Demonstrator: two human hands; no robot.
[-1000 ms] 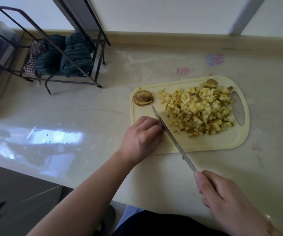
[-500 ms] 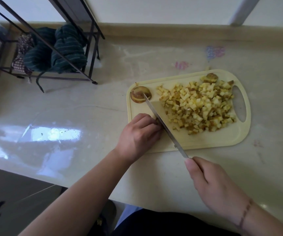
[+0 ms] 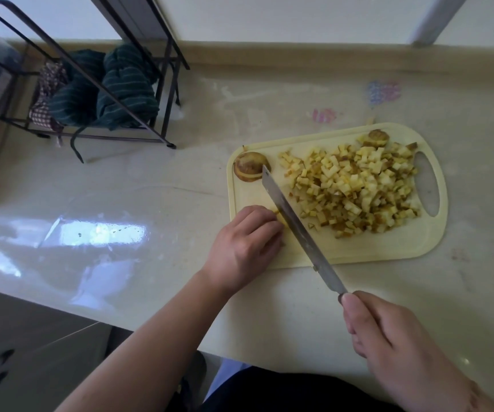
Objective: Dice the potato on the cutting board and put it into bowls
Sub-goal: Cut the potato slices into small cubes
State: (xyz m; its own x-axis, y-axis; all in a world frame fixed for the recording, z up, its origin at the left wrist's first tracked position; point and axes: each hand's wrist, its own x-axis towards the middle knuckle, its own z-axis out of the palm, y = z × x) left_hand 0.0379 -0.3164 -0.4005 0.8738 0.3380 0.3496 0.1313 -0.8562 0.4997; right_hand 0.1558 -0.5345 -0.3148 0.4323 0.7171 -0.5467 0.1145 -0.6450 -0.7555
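Left hand (image 3: 244,237) fingers curl over a small pale potato strip (image 3: 279,217) just left of the long steel knife blade (image 3: 297,230), which runs diagonally across the cream plastic cutting board (image 3: 358,251), handle gripped in right hand (image 3: 388,340).

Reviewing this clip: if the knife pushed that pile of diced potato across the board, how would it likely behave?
The diced potato pile is loose small cubes, so it would probably spread and shed stragglers rather than slide as one mass. The cut faces look moist, so some bits may cling to the knife. The cutting board shows no raised lip, so pieces near its edge could spill onto the counter.
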